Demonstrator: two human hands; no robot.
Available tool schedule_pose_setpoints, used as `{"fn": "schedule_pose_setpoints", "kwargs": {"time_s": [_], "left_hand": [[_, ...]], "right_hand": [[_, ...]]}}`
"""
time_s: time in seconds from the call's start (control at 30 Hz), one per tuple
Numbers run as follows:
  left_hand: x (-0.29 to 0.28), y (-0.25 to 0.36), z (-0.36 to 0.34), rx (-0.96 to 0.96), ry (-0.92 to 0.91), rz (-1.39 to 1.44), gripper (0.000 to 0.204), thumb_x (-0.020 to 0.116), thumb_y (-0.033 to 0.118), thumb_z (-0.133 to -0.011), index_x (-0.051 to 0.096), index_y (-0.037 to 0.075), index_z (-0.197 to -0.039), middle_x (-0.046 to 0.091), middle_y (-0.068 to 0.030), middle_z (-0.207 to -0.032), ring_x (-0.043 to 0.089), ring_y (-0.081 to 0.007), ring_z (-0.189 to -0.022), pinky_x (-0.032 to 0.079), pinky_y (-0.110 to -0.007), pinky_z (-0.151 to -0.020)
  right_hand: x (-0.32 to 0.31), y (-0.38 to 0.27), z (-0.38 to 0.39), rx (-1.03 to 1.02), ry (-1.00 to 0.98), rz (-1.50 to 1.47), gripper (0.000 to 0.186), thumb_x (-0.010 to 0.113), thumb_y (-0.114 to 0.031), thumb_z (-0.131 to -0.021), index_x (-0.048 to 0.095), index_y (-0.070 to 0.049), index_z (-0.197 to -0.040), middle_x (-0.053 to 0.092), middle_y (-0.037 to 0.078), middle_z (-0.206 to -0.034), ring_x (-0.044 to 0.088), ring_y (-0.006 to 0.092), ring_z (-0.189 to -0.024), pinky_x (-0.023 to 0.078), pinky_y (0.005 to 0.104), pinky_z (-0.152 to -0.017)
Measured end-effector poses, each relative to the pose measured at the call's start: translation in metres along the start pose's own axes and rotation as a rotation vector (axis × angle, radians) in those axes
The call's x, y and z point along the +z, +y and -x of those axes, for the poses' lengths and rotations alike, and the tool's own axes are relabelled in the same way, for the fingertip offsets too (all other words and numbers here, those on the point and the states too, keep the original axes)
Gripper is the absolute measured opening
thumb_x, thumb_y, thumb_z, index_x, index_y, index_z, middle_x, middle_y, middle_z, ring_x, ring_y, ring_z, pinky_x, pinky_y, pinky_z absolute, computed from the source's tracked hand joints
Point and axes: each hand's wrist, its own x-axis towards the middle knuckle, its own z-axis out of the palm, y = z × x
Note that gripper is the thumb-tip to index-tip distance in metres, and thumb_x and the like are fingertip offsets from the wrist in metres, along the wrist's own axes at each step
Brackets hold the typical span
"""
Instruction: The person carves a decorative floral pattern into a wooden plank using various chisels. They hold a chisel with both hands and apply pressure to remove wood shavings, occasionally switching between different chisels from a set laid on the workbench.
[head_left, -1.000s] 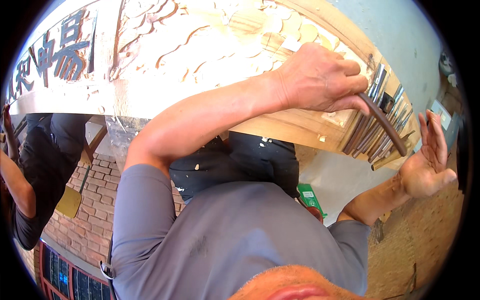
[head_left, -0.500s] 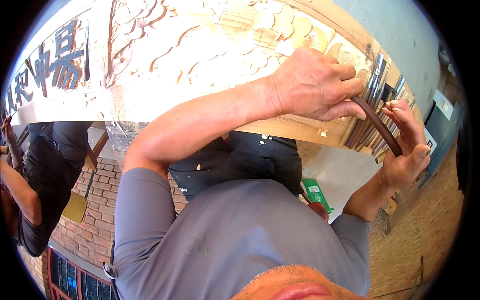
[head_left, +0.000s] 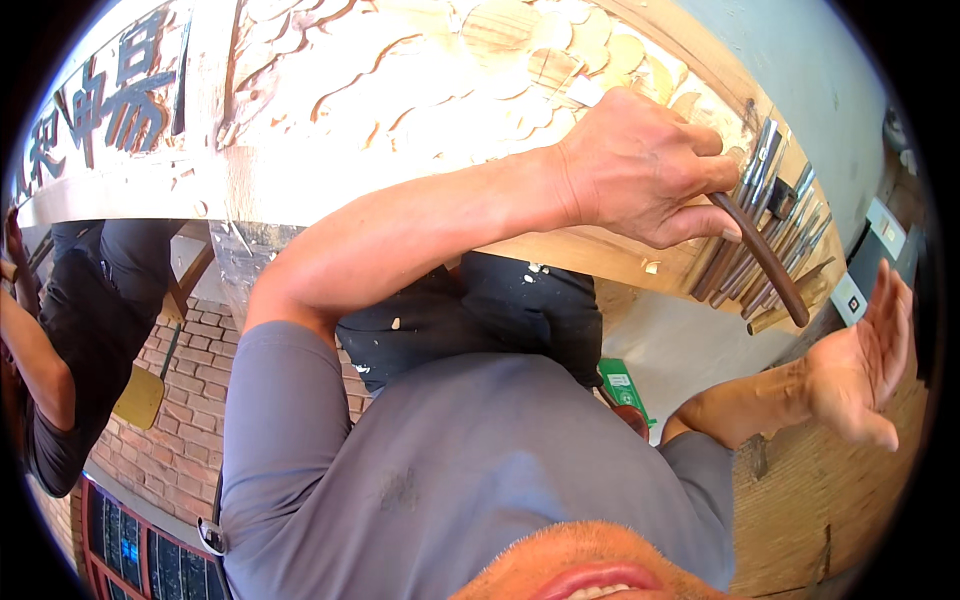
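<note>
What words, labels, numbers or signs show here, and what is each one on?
Large dark characters on the carved wooden board, at left: squeezed near the picture's rim; I won't copy them out.
White label on the green box: too small to read.
Small dark marks on the white rectangular pieces at far right: too small to make out.

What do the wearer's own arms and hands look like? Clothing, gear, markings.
Left hand and right hand: both ungloved, five-fingered, wrists and forearms bare. Left sleeve and right sleeve: short, plain grey-purple fabric. No cables or markings visible on either arm.
</note>
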Motion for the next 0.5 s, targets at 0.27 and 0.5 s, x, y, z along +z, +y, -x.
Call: {"fn": "schedule_pose_setpoints", "kwargs": {"time_s": [0.27,0.5], "left_hand": [[-0.004,-0.003,0.001,-0.031,0.014,-0.051,0.043,0.075,0.058,-0.095,0.067,0.017,-0.083,0.061,0.0001,-0.074,0.068,-0.0251,-0.065,0.049,-0.039,-0.052],[-0.005,-0.006,0.001,-0.027,0.001,-0.035,0.045,0.075,0.058,-0.095,0.065,0.017,-0.081,0.061,-0.0005,-0.077,0.068,-0.0252,-0.065,0.048,-0.039,-0.052]], "right_hand": [[0.000,0.015,0.006,0.202,-0.029,-0.104,0.131,0.014,-0.097,-0.094,0.066,0.016,-0.135,0.059,0.042,-0.143,0.059,0.0517,-0.136,0.039,0.0611,-0.125],[0.064,0.018,0.007,0.232,-0.065,0.170,0.120,0.021,-0.088,-0.101,0.066,0.018,-0.133,0.067,0.037,-0.135,0.061,0.0472,-0.138,0.044,0.0596,-0.122]]}}
